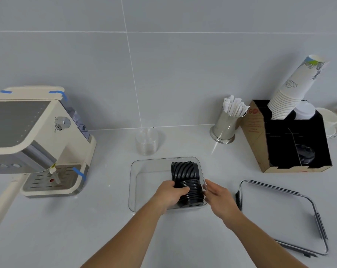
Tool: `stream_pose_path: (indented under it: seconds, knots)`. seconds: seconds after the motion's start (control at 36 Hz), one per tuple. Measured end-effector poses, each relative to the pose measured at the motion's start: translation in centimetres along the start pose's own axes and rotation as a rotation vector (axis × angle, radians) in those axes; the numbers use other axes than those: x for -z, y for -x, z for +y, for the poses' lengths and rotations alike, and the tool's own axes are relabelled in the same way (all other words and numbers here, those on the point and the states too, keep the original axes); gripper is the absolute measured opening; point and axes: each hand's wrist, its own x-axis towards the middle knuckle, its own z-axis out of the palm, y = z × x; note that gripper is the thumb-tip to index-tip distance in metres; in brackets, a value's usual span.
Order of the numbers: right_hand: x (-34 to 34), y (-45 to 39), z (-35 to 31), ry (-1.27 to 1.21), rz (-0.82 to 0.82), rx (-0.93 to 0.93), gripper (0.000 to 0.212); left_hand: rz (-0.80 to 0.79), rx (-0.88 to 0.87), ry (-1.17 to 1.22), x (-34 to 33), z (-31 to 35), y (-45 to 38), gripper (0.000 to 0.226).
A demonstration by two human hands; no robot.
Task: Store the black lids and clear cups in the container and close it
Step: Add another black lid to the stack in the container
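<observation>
Gripping black lids [191, 192], no legible writing

Inside the clear container [142, 182], near the counter's [67, 229] front edge, the left hand [168, 194] grips a stack of black lids [191, 192] lying sideways. The right hand [219, 198] rests, fingers straight, against the container's right wall. Clear cups [146, 141] stand behind it, and the container lid [279, 215] lies to its right.

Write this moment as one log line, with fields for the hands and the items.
left hand: grips black lids in container | right hand: at container's right wall | clear cups: outside | container lid: off
</observation>
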Motion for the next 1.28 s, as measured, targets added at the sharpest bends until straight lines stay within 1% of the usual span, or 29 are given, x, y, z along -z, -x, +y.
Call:
stream_pose_path:
  seconds: [0.11,0.22,0.31,0.39,0.44,0.53,0.58,0.69,0.75,0.78,0.81,0.83,0.86,0.89,0.94,0.97,1.06,1.08,1.17,1.28]
  knots:
    - [0.1,1.1,-1.1,0.005,0.0,-0.01,0.041,0.013,-0.006,-0.02,0.1,-0.1,0.2,0.029]
    - [0.4,1.6,-1.4,0.007,0.01,-0.019,0.044,0.114,-0.041,-0.114,0.3,0.0,0.2,0.027]
    - [0.4,2.1,-1.8,0.041,0.025,0.002,0.027,0.143,-0.062,-0.149,0.1,0.3,0.4,0.029]
    - [0.5,2.2,-2.0,0.063,0.004,0.015,0.032,0.142,-0.063,-0.162,0.0,0.3,0.6,0.031]
    - [0.4,2.4,-2.3,0.085,-0.008,0.016,0.027,0.137,-0.065,-0.171,0.1,0.4,0.6,0.032]
    - [0.5,2.8,-2.7,0.105,-0.006,-0.004,0.031,0.116,-0.071,-0.174,0.2,0.4,0.7,0.032]
    - [0.5,2.8,-2.8,0.082,-0.004,0.009,0.024,0.093,-0.076,-0.176,0.4,0.4,0.9,0.031]
    - [0.7,3.0,-3.6,0.059,0.001,-0.018,0.039,0.077,-0.081,-0.18,0.9,0.3,1.4,0.031]
    - [0.9,3.1,-4.1,0.049,0.01,-0.023,0.037,0.071,-0.088,-0.187,1.2,0.4,1.7,0.028]
    - [1.1,3.2,-4.2,0.04,0.016,-0.019,0.033,0.07,-0.092,-0.182,1.5,0.4,1.8,0.023]
    - [1.2,3.1,-4.4,0.031,0.022,-0.018,0.027,0.07,-0.09,-0.168,1.7,0.4,2.0,0.02]
    - [1.4,3.1,-4.5,0.005,0.019,-0.013,0.022,0.073,-0.095,-0.152,2.0,0.4,2.3,0.024]
    - [1.4,3.0,-4.8,-0.032,0.01,-0.005,0.023,0.07,-0.106,-0.143,2.3,0.5,2.5,0.028]
    - [1.6,2.9,-5.0,-0.087,0.004,-0.001,0.028,0.065,-0.119,-0.132,2.5,0.5,2.7,0.027]
    - [1.8,2.9,-5.6,-0.173,0.0,0.016,0.037,0.053,-0.121,-0.083,3.2,0.7,3.4,0.01]
    - [1.9,2.8,-6.0,-0.21,-0.002,0.021,0.037,0.046,-0.114,-0.05,3.6,0.8,3.8,0.008]
    - [2.2,2.8,-6.9,-0.335,-0.022,0.019,0.028,0.051,-0.087,0.057,4.7,0.8,4.6,0.021]
    - [2.2,2.7,-7.3,-0.366,-0.031,0.018,0.026,0.059,-0.076,0.093,5.1,0.9,4.9,0.022]
    - [2.2,2.7,-8.3,-0.406,-0.062,0.031,0.024,0.104,-0.073,0.205,6.6,0.9,5.5,0.013]
    - [1.7,2.3,-9.6,-0.393,-0.1,0.05,0.024,0.158,-0.07,0.347,8.7,0.9,6.0,0.013]
